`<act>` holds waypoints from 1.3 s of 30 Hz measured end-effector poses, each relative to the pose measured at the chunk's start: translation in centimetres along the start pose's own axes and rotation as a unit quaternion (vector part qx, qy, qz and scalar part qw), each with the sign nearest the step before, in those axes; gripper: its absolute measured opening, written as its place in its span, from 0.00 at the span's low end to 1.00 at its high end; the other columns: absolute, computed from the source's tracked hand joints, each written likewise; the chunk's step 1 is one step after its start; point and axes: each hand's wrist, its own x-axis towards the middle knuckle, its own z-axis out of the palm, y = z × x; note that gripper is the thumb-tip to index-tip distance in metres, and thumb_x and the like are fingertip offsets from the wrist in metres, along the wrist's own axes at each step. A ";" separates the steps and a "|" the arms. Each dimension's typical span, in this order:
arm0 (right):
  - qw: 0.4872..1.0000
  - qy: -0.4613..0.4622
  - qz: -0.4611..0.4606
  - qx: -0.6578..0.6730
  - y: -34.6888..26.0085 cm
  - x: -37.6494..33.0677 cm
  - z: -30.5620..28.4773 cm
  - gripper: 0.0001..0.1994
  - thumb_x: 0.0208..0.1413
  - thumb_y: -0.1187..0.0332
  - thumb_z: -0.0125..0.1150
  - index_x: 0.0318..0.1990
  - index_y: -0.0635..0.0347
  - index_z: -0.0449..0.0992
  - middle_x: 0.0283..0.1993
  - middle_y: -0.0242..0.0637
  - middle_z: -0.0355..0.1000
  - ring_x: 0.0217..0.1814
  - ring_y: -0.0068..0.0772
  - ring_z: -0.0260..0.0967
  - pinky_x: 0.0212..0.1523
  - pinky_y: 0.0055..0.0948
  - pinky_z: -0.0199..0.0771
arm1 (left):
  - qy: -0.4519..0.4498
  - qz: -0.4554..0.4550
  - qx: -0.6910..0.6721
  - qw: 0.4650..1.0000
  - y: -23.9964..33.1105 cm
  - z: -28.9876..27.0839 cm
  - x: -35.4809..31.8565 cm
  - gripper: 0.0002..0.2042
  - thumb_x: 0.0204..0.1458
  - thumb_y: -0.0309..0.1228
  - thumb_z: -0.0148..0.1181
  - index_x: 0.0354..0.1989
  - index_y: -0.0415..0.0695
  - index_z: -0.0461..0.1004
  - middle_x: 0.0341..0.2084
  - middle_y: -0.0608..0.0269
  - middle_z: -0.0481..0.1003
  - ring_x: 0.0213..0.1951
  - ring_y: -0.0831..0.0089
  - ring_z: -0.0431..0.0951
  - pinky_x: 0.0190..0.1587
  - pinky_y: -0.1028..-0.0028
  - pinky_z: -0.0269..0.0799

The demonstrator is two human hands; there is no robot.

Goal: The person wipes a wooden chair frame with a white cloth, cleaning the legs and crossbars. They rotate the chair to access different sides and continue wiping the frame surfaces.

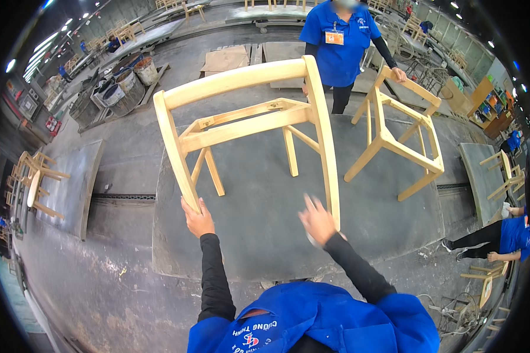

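Observation:
A pale wooden chair frame (247, 127) without a seat panel stands tilted over the grey worktop (253, 235), its curved back rail at the top. My left hand (199, 220) is wrapped round the lower end of its left back post. Beside the lower end of the right post is my right hand (319, 220), blurred by motion. Its fingers point up toward the frame. A pale patch shows at the palm, too smeared to make out. I cannot tell whether this hand touches the post.
Across the worktop a co-worker (344, 50) in a blue shirt rests a hand on a second chair frame (412, 154). Buckets (123, 85) stand at the far left. Another person (512, 238) is at the right. Chair frames stand on side platforms (79, 188).

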 end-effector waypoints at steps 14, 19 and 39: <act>0.982 0.144 -0.039 -0.112 -8.9 23.5 6.1 0.45 0.44 0.82 0.51 0.72 0.48 0.41 0.75 0.51 0.25 0.24 0.49 0.75 0.21 0.40 0.75 | 0.021 -0.014 -0.002 1.000 -0.8 0.0 -0.7 0.25 0.53 0.43 0.59 0.57 0.44 0.63 0.42 0.47 0.75 0.42 0.47 0.77 0.39 0.55 0.72; 0.992 0.107 -0.060 -0.029 -10.0 21.0 1.5 0.37 0.50 0.76 0.53 0.69 0.53 0.48 0.73 0.54 0.37 0.26 0.57 0.73 0.31 0.46 0.77 | 0.021 -0.005 -0.010 1.000 -0.5 0.2 -0.1 0.24 0.53 0.42 0.59 0.54 0.43 0.64 0.40 0.47 0.76 0.40 0.47 0.77 0.38 0.55 0.72; 0.939 0.127 0.309 0.082 7.7 -2.8 4.9 0.24 0.57 0.55 0.57 0.57 0.55 0.62 0.44 0.49 0.73 0.45 0.56 0.72 0.43 0.50 0.71 | -0.111 -0.096 -0.155 0.977 -3.1 1.0 2.6 0.22 0.47 0.37 0.65 0.46 0.37 0.69 0.32 0.47 0.78 0.38 0.49 0.78 0.42 0.60 0.72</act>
